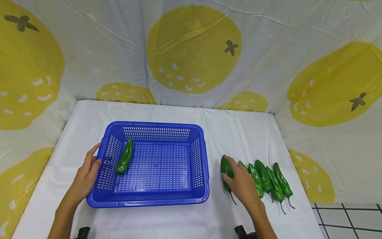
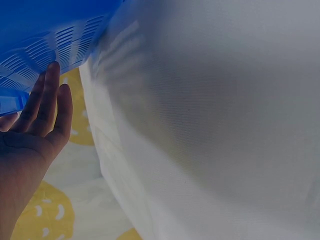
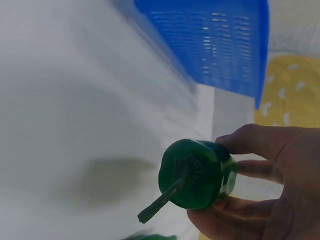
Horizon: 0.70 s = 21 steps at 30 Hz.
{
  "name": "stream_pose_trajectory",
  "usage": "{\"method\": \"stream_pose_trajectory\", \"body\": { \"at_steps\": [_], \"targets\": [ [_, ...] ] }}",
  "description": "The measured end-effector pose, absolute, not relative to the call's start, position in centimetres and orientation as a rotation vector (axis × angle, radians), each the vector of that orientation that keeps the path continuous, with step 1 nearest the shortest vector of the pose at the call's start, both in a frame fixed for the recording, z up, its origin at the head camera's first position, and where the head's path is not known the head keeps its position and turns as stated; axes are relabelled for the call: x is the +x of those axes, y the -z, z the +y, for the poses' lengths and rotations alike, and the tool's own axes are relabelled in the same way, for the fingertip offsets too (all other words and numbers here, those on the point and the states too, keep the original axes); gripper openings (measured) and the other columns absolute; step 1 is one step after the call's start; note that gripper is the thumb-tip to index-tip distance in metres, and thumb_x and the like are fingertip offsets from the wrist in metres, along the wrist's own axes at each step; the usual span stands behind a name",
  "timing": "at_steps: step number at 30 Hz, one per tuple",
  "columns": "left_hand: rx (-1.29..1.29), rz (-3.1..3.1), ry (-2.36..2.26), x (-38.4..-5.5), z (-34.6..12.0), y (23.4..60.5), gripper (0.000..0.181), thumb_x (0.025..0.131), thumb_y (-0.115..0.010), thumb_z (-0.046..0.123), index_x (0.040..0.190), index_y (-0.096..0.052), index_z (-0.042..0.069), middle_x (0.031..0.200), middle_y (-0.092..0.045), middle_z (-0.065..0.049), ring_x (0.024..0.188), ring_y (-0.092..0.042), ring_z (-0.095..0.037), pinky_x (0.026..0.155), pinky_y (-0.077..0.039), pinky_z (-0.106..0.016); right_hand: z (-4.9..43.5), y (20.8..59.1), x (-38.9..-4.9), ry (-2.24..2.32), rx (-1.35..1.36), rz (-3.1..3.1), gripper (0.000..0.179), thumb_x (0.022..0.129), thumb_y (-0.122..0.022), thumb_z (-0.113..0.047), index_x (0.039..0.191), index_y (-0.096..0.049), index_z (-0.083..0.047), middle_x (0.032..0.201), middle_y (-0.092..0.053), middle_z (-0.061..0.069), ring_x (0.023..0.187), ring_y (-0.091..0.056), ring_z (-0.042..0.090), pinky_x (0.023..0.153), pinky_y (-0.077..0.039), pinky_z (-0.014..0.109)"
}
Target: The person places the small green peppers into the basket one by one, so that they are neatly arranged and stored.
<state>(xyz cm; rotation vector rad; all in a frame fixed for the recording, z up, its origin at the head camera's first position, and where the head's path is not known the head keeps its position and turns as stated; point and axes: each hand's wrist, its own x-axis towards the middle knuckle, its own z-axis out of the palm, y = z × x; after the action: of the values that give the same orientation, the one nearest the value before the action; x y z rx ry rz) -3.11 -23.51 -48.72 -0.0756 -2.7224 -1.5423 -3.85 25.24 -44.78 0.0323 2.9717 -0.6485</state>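
Note:
A blue plastic basket (image 1: 161, 166) with slotted sides stands on the white-covered table, and one green pepper (image 1: 124, 157) lies inside along its left wall. My left hand (image 1: 85, 177) rests against the basket's left side; its fingers (image 2: 50, 97) look fairly straight along the outer wall in the left wrist view. To the right of the basket, my right hand (image 1: 243, 182) holds another green pepper (image 3: 192, 172) between thumb and fingers, stem toward the wrist camera. That pepper appears lifted off the cloth, with a shadow below it.
Several more green peppers (image 1: 264, 176) lie side by side just right of my right hand, stems toward me. White cloth (image 1: 167, 222) covers the table. A cloth printed with yellow fruit (image 1: 194, 49) hangs behind and around it. Tiled floor (image 1: 352, 219) shows at lower right.

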Motion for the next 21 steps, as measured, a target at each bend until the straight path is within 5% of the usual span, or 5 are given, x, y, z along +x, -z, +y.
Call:
{"method": "stream_pose_trajectory", "body": {
  "at_steps": [5, 21],
  "targets": [
    [-0.07, -2.725, 1.54, -3.1, -23.6, 48.8, 0.058, 0.108, -0.027, 0.016, 0.161, -0.008, 0.027, 0.126, -0.051, -0.034, 0.098, -0.062, -0.055, 0.07, -0.054, -0.065, 23.9, 43.4, -4.5, 0.615, -0.02, 3.028, 0.061, 0.09, -0.071, -0.021, 0.147, -0.048, -0.019, 0.107, -0.062, 0.02, 0.066, -0.057, 0.026, 0.051, -0.046, 0.035],
    [-0.076, -2.722, 1.546, -3.0, -23.5, 48.5, 0.058, 0.108, -0.027, 0.016, 0.161, -0.008, 0.027, 0.126, -0.051, -0.035, 0.097, -0.062, -0.056, 0.069, -0.054, -0.065, 18.5, 39.0, -7.2, 0.754, -0.227, 2.992, 0.061, 0.092, -0.07, -0.025, 0.148, -0.046, -0.025, 0.11, -0.064, 0.015, 0.072, -0.058, 0.024, 0.052, -0.046, 0.031]
  ]
}}
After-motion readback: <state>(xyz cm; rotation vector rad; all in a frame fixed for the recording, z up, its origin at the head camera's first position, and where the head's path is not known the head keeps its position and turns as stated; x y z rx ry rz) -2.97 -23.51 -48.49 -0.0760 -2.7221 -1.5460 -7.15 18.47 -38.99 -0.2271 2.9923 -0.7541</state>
